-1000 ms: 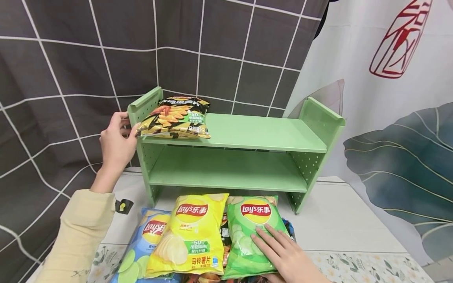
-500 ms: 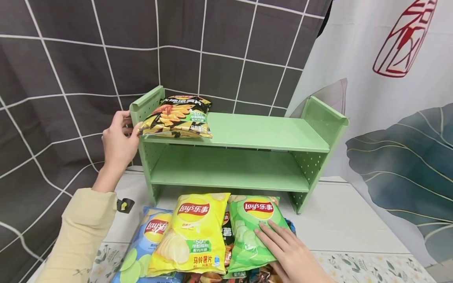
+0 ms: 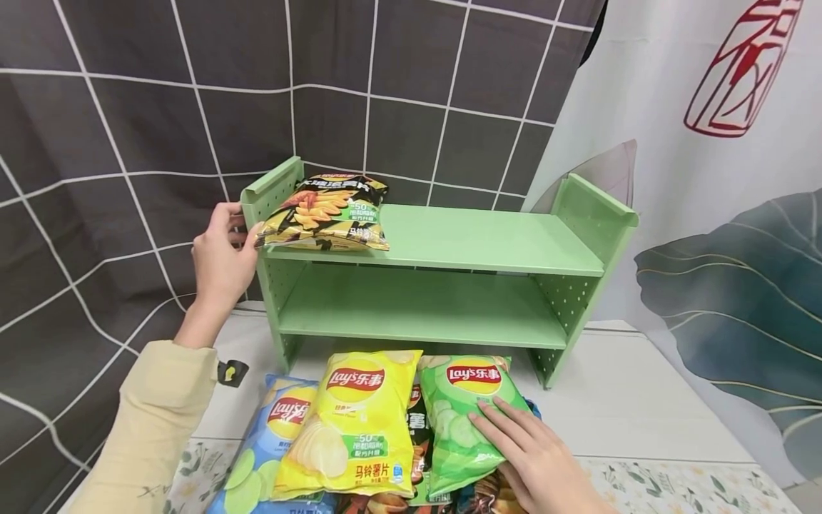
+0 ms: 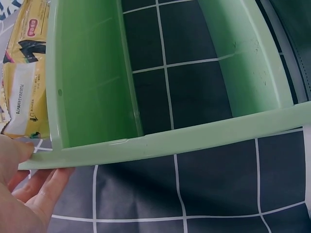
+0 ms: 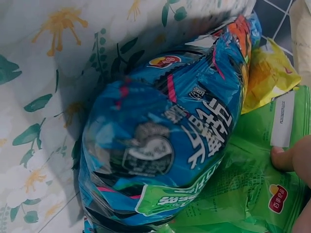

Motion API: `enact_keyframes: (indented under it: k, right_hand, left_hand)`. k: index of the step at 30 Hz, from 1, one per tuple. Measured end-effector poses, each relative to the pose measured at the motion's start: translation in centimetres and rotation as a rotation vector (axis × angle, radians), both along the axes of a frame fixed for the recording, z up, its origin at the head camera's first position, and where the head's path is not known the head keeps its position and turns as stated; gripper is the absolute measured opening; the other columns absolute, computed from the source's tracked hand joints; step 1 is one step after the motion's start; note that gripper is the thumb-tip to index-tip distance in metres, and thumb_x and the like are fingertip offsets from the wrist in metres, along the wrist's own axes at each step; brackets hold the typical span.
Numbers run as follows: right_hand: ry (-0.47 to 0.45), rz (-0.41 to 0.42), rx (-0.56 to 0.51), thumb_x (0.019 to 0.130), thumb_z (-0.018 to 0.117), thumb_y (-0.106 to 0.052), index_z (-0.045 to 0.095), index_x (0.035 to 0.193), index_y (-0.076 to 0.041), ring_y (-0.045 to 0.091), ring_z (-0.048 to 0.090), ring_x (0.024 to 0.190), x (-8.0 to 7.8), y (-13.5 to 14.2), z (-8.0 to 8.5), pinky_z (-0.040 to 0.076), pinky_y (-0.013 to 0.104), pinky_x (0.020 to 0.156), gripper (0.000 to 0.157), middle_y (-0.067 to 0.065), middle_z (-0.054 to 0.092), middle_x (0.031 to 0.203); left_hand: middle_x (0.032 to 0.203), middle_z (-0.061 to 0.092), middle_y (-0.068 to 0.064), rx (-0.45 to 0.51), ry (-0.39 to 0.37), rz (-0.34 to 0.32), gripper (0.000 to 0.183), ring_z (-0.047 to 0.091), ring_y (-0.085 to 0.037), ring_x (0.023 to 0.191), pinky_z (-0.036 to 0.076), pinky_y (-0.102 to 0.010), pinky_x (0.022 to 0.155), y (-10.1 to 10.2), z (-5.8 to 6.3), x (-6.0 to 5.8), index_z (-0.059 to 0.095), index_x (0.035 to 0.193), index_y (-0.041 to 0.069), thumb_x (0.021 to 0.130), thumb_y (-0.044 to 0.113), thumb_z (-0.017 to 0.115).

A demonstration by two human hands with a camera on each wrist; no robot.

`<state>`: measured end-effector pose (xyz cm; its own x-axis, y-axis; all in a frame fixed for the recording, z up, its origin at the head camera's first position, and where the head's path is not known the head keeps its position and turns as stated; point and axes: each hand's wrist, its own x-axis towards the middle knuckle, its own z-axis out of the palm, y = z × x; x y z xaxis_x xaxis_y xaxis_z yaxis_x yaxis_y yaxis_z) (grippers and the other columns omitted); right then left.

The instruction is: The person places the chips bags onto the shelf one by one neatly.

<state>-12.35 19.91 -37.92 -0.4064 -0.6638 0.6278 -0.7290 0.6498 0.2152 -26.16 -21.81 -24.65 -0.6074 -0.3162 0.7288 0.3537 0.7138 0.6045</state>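
My left hand (image 3: 221, 264) grips the left side panel of a green two-tier shelf (image 3: 424, 303), thumb in front and fingers behind, as the left wrist view also shows. A black and yellow bag of potato chips (image 3: 330, 214) lies at the left end of the top tier, its corner by my thumb. My right hand (image 3: 536, 453) holds a green bag of potato chips (image 3: 452, 403), fingers flat over its front. In the right wrist view the thumb (image 5: 286, 158) presses on its back. A yellow chip bag (image 3: 349, 428) lies left of it.
A light blue chip bag (image 3: 276, 428) lies partly under the yellow one. Darker bags, including a blue and black bag (image 5: 160, 141), lie beneath on the white table (image 3: 642, 392). A dark grid curtain (image 3: 411, 143) hangs behind the shelf.
The green bag's lower edge has lifted and tilted under my right hand, showing more of the dark bags below. My left hand stays on the shelf's side. The head view has shifted slightly.
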Motion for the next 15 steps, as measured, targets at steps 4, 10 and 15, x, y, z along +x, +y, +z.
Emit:
enact_keyframes:
  k: [4,10,15]
  right_hand:
    - [0.015,-0.005,-0.020,0.103,0.013,-0.027,0.056,0.134,-0.017,0.024,0.058,0.115,0.13,0.06,0.31,0.021,0.018,0.114,0.054,0.005,0.062,0.130]
    - [0.043,-0.006,-0.043,0.101,0.014,-0.020,0.059,0.131,-0.020,0.027,0.060,0.114,0.24,0.18,0.46,0.032,0.020,0.110,0.054,0.005,0.063,0.129]
    - [0.027,0.006,-0.051,0.100,0.016,-0.018,0.060,0.130,-0.019,0.028,0.058,0.115,0.45,0.44,0.80,0.023,0.017,0.115,0.054,0.007,0.062,0.130]
  left_hand:
    - [0.114,0.068,-0.023,0.001,0.012,0.007,0.029,0.069,-0.040,0.091,0.047,-0.051,0.091,0.05,-0.09,-0.10,0.056,0.118,0.000,0.091,0.010,0.062]
    - [0.114,0.068,-0.023,-0.002,0.017,0.009,0.029,0.069,-0.040,0.091,0.045,-0.051,0.092,0.08,-0.14,-0.06,0.056,0.118,0.000,0.091,0.010,0.062]
    - [0.114,0.067,-0.024,-0.004,0.013,0.007,0.030,0.069,-0.040,0.091,0.046,-0.051,0.091,0.15,-0.13,-0.04,0.056,0.118,0.000,0.092,0.011,0.062]
